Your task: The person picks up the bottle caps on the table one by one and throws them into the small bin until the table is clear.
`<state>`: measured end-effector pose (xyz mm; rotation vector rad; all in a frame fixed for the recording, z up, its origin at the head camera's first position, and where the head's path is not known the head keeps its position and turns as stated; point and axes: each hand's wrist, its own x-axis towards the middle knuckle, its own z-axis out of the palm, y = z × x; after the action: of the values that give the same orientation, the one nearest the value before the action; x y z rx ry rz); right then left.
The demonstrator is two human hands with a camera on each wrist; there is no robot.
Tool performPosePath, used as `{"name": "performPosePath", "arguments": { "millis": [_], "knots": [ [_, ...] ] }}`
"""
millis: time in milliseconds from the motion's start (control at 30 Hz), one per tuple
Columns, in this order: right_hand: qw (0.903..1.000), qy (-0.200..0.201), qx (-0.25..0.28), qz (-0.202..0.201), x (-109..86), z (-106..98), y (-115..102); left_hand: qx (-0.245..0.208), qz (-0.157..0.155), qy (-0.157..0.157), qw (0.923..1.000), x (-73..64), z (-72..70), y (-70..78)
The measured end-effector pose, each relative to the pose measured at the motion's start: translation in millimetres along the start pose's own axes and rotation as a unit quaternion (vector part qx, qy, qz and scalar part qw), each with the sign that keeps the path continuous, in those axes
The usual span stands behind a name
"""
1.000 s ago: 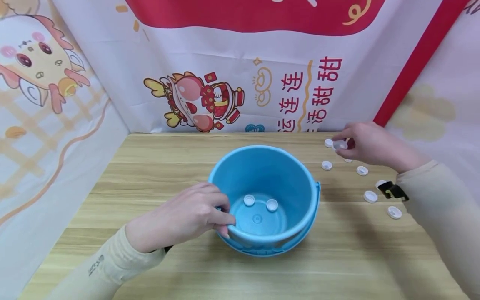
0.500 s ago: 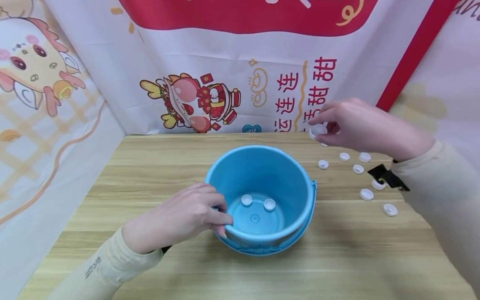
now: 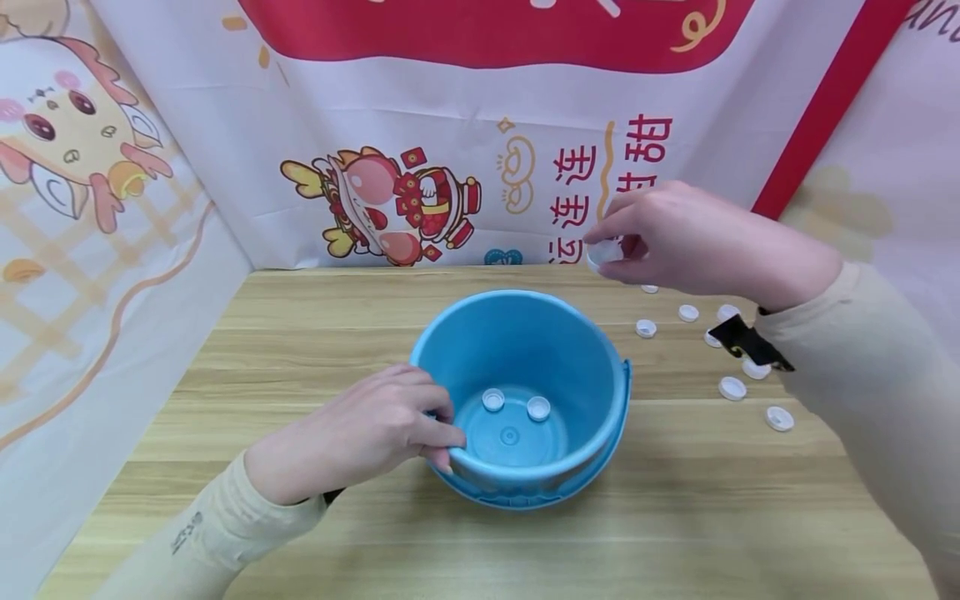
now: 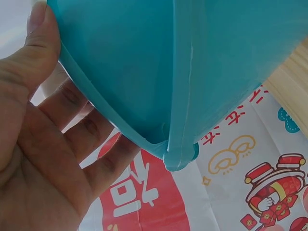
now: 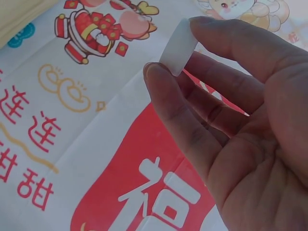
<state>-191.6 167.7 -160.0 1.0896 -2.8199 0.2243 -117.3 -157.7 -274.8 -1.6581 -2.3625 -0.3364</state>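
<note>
A blue plastic bucket point(image 3: 517, 333) stands on the wooden table, its handle folded down along the near side. My left hand point(image 3: 375, 433) grips the bucket's rim at the near left; in the left wrist view its thumb point(image 4: 41, 43) and fingers lie on either side of the rim. Inside on the bottom lie two white bottle caps, one left point(image 3: 492, 400) and one right point(image 3: 538, 408). My right hand point(image 3: 675, 242) pinches another white bottle cap point(image 5: 179, 48) between thumb and finger, raised above the table's back edge, to the right of the bucket.
Several white caps point(image 3: 732, 388) lie scattered on the table right of the bucket, under and beside the right forearm. A printed white and red cloth point(image 3: 420, 83) hangs behind the table point(image 3: 315, 333), and another patterned cloth point(image 3: 112, 275) is on the left.
My right hand has lifted a cap from the back right of the table and carried it up and left toward the bucket. The left hand keeps its grip on the rim.
</note>
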Motion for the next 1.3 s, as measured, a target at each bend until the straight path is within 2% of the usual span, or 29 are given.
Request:
{"name": "performPosePath", "arguments": {
  "millis": [300,667,833,1300],
  "knots": [
    [0.9998,-0.020,-0.003,0.002,10.1,2.0,-11.1,-0.007,-0.002,-0.006,1.0000,1.0,-0.3,-0.1],
    [0.9984,-0.039,0.023,-0.034,26.3,8.6,-24.5,-0.004,0.006,0.001,1.0000,0.6,0.0,-1.8],
    [0.9970,-0.054,0.026,-0.049,35.6,15.2,-30.0,-0.010,0.002,-0.005,0.9999,0.0,-0.5,-2.2],
    [0.9961,-0.065,0.018,-0.057,51.1,30.0,-39.8,-0.007,0.004,0.003,1.0000,-0.2,0.8,-2.6]
  ]
}}
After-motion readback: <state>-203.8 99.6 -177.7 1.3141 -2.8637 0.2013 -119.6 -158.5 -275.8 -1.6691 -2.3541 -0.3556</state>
